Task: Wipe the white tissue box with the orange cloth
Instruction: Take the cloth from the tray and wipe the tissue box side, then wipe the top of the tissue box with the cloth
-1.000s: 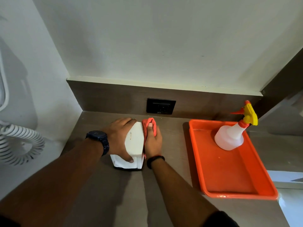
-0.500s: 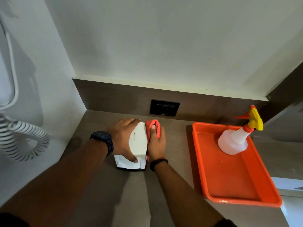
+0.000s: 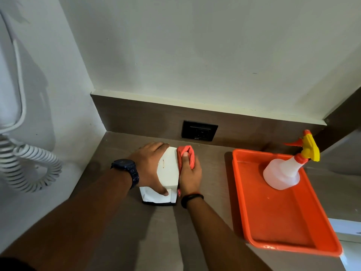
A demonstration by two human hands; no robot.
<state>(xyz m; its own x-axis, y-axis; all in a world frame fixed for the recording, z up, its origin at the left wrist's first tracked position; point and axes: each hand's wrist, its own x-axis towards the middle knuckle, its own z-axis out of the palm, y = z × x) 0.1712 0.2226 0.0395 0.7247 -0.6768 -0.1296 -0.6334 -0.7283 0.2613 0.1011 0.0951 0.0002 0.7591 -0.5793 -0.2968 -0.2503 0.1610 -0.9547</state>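
— Two hands at work on a brown counter, seen from above. Left hand (image 3: 151, 169), with a dark wristwatch (image 3: 126, 171), spread over the white tissue box (image 3: 168, 169): fingers along the far top corner, thumb hooked over the near edge, clamped on to steady it.

— And the other one?

— Right hand (image 3: 190, 176), a dark band on the wrist, closed around the orange cloth (image 3: 186, 156), bunched and pressed flat against the right side of the box. Cloth poking out past the fingertips at the far end.

— Where exactly is the box?

— Standing on the counter between the two hands, near the back corner, just in front of a black wall socket (image 3: 199, 130). Well apart to the right: an orange tray (image 3: 277, 220) with a white spray bottle (image 3: 283, 173), yellow trigger, standing in its far end. At far left, a white coiled cord (image 3: 25, 167) hanging on the wall.

— Which step of the job?

— Apparently mid-wipe along the right side face. Top face bare, with a small reddish-brown mark (image 3: 162, 163) showing; front face only partly in view below the thumb.

— Next move?

— Probably a stroke back along that side, then up over the top, with firm pressure on the mark. Calls for a steady left-hand hold so the light box neither slides nor tips, and likely a shift of that hand to uncover the parts beneath it. Left and rear faces hidden, so impossible to say whether clean.
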